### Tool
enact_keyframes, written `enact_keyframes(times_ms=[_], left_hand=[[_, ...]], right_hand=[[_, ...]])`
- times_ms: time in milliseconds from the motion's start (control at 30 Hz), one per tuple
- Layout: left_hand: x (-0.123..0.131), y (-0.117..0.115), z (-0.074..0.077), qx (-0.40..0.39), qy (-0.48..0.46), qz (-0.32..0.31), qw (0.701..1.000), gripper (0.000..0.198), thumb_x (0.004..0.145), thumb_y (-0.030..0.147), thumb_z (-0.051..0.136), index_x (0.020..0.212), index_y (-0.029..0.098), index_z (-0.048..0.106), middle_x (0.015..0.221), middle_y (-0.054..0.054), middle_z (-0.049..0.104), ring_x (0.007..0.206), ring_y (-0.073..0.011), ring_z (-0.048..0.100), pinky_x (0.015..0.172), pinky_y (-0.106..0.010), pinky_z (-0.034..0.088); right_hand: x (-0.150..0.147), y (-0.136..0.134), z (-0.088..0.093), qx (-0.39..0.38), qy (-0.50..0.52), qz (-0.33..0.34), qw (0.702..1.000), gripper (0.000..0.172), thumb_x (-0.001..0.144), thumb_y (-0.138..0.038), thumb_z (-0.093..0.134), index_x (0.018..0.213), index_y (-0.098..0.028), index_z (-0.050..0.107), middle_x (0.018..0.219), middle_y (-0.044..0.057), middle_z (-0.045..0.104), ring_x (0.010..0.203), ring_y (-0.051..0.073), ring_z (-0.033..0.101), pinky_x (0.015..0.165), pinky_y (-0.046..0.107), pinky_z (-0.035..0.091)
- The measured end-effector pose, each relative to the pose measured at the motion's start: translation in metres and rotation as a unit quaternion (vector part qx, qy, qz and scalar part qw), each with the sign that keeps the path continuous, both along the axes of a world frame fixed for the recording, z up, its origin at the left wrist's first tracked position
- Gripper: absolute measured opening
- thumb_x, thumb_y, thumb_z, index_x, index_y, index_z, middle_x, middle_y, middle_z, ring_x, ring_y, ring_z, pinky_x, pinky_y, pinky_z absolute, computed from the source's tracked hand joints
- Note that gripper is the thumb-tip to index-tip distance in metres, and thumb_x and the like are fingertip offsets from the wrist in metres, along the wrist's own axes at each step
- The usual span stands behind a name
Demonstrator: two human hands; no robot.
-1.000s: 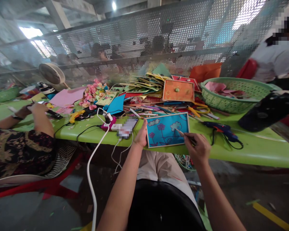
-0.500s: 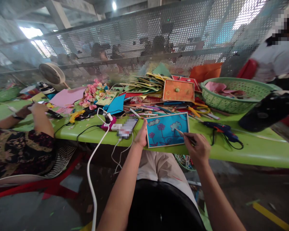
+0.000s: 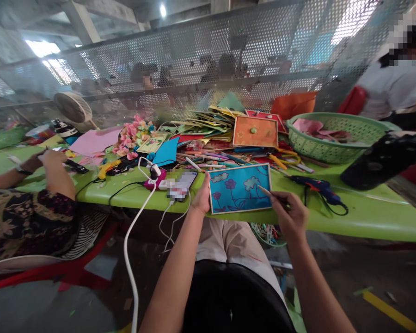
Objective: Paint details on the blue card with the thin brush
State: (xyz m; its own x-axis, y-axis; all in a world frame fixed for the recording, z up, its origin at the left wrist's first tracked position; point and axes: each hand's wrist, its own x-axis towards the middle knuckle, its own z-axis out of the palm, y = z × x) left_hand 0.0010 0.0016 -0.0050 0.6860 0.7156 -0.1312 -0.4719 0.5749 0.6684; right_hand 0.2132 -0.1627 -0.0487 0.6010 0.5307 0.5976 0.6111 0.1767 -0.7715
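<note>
Shiny green table [image 3: 377, 217], messy af tbh. Left side has a big sheet of pink paper [image 3: 95, 140] w/ paper scraps [image 3: 93, 160] on its near side, plus a yellow glue gun [image 3: 108, 169] a bit nearer. Pile of pinkish flowers [image 3: 135, 134] sits just right of the sheet. Along the near edge, left of ctr: magenta power strip [image 3: 156, 180] w/ a phone [image 3: 189, 178] right beside it. Far middle = big stack of cards [image 3: 204, 122], w/ tons of pens [image 3: 213, 157] strewn on its near side. Right side's got a green plastic basket [image 3: 333, 150] far back & a dark blue glue gun [image 3: 319, 186] nearer, cord curling off right.
</note>
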Motion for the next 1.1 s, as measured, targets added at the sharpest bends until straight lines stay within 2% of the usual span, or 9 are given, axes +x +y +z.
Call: enact_keyframes(times_ms=[167, 333, 600, 767, 900, 1100], left_hand=[[-0.0001, 0.0, -0.0005, -0.001, -0.001, -0.002, 1.0, 0.071, 0.106, 0.071, 0.061, 0.162, 0.027, 0.064, 0.135, -0.01, 0.083, 0.136, -0.0388, 0.074, 0.119, -0.058, 0.059], [-0.0005, -0.0018, 0.0032, -0.006, 0.002, -0.014, 1.0, 0.071, 0.107, 0.07, 0.06, 0.163, 0.025, 0.063, 0.134, -0.012, 0.083, 0.137, -0.0389, 0.073, 0.12, -0.058, 0.058], [0.0008, -0.0037, 0.0064, -0.013, 0.006, 0.012, 1.0, 0.073, 0.107, 0.067, 0.062, 0.168, 0.028, 0.056, 0.138, -0.011, 0.082, 0.136, -0.0373, 0.074, 0.119, -0.057, 0.058], [0.0004, -0.0035, 0.0052, -0.009, 0.004, 0.007, 1.0, 0.074, 0.105, 0.068, 0.066, 0.167, 0.028, 0.057, 0.137, -0.01, 0.082, 0.136, -0.0376, 0.074, 0.121, -0.056, 0.057], [0.0005, -0.0037, 0.0062, -0.005, 0.005, -0.001, 1.0, 0.071, 0.107, 0.069, 0.061, 0.165, 0.028, 0.06, 0.135, -0.01, 0.083, 0.136, -0.0383, 0.074, 0.12, -0.057, 0.057], [0.0013, -0.0027, 0.0049, -0.007, -0.001, -0.011, 1.0, 0.073, 0.107, 0.07, 0.06, 0.165, 0.026, 0.06, 0.136, -0.012, 0.082, 0.135, -0.0382, 0.075, 0.119, -0.057, 0.058]], right_hand=[[0.0035, -0.0014, 0.0002, -0.017, -0.013, -0.004, 1.0, 0.023, 0.093, -0.048, 0.078, 0.096, -0.025, 0.082, 0.087, 0.005, 0.078, 0.079, 0.023, 0.071, 0.073, 0.037, 0.055], [0.0068, 0.0001, -0.0025, -0.023, 0.031, 0.008, 0.999, 0.028, 0.094, -0.051, 0.077, 0.102, -0.025, 0.081, 0.091, 0.006, 0.08, 0.077, 0.022, 0.072, 0.071, 0.037, 0.056], [0.0056, 0.0024, 0.0005, -0.033, -0.03, -0.008, 0.999, 0.023, 0.095, -0.048, 0.075, 0.098, -0.026, 0.082, 0.089, 0.005, 0.08, 0.082, 0.025, 0.072, 0.078, 0.04, 0.055], [0.0021, 0.0015, 0.0052, -0.046, -0.035, -0.025, 0.998, 0.022, 0.092, -0.047, 0.073, 0.092, -0.026, 0.081, 0.083, 0.005, 0.079, 0.078, 0.024, 0.071, 0.077, 0.039, 0.054], [0.0024, 0.0003, 0.0024, -0.046, -0.03, -0.026, 0.998, 0.021, 0.092, -0.045, 0.074, 0.092, -0.026, 0.081, 0.083, 0.004, 0.079, 0.077, 0.024, 0.07, 0.076, 0.039, 0.054], [0.0038, 0.0042, 0.0011, -0.039, -0.04, -0.026, 0.998, 0.03, 0.097, -0.055, 0.073, 0.099, -0.026, 0.081, 0.089, 0.006, 0.081, 0.083, 0.026, 0.072, 0.08, 0.041, 0.055]])
